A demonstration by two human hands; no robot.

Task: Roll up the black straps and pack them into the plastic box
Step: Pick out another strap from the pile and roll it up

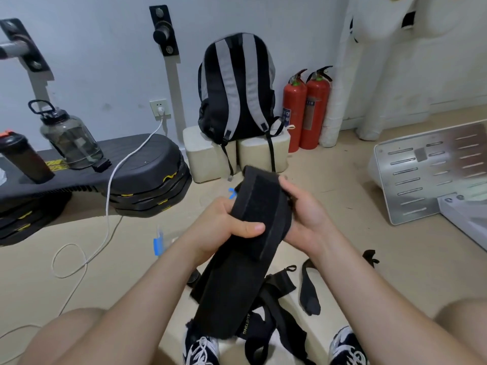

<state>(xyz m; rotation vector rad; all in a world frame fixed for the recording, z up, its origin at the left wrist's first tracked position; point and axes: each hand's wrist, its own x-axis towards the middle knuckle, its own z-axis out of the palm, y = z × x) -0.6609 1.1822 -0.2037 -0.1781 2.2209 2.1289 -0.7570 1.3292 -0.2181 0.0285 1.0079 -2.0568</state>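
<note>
1. Black padded strap (253, 206), wide and with a rougher fastening patch down its upper half, is held up in front of the person above the beige floor (342, 233). Its top end tilts away toward the wall, and its lower end hangs down to the feet.
2. The left hand (224, 222) grips the strap at its left edge, with the fingers curled behind it and the thumb laid flat across the front.
3. The right hand (303, 212) holds the right edge near the top end, with its fingers wrapped round to the far side.
4. A tangle of narrower black webbing straps (274, 288) lies on the floor under the held strap, between two black-and-white laced sneakers (201, 349). One band carries yellow lettering.
5. A separate short black strap (308, 291) lies just to the right of the tangle, and a small black scrap (370, 256) lies farther right.
6. By the wall, a black backpack with grey shoulder straps (234, 88) stands upright on two cream blocks (208, 154). Two red fire extinguishers (305, 109) stand beside it on the right.
7. At the left, a smoky clear water jug (68, 138) and a dark shaker bottle (23, 159) stand on a black platform (142, 159). A white cable (110, 185) runs from a wall socket down across the floor.
8. A white slotted panel (421, 175) lies tilted at the right.
</note>
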